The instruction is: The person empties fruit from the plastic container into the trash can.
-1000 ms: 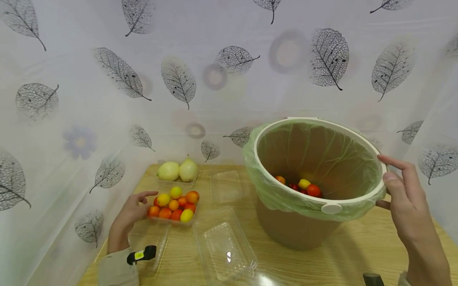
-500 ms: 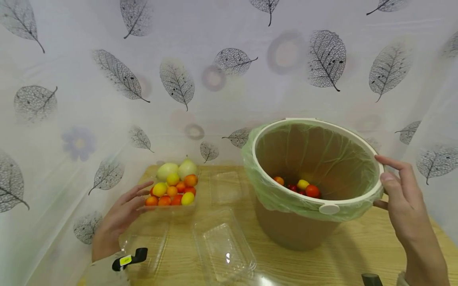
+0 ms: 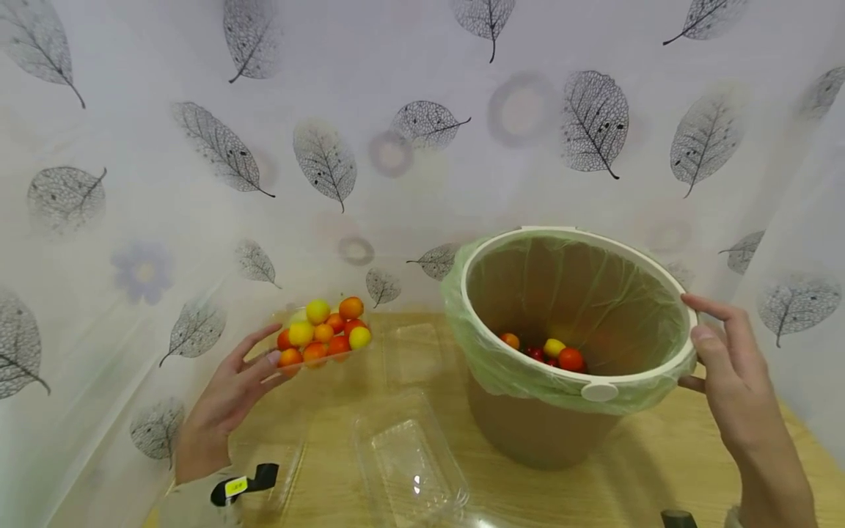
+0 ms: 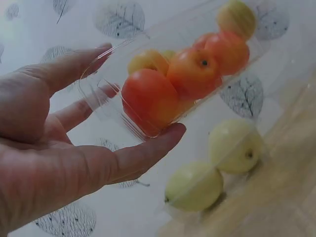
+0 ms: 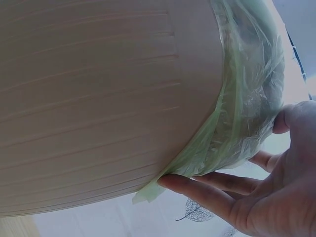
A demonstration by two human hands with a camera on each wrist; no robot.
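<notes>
My left hand [image 3: 221,400] grips one end of a clear plastic box [image 4: 101,89] and holds it above the table. In the box lie several small round fruits [image 3: 323,333], red, orange and yellow, that look like tomatoes. The left wrist view shows the thumb against the underside and fingers at the end wall. At the right, my right hand [image 3: 742,374] holds the rim of a brown trash bin [image 3: 541,433], thumb on the rim and fingers outside. A green bag [image 3: 511,370] lines the bin. Inside it are a red tomato [image 3: 571,359] and other fruits.
Two pale green round fruits [image 4: 192,185] stand behind the lifted box. An empty clear tray [image 3: 412,462] lies mid-table, with another clear tray [image 3: 412,348] farther back. A leaf-print curtain [image 3: 422,191] borders the wooden table [image 3: 521,502].
My left hand took hold of the box of fruits and raised it off the table, tilting it slightly. The right hand stayed on the bin's rim.
</notes>
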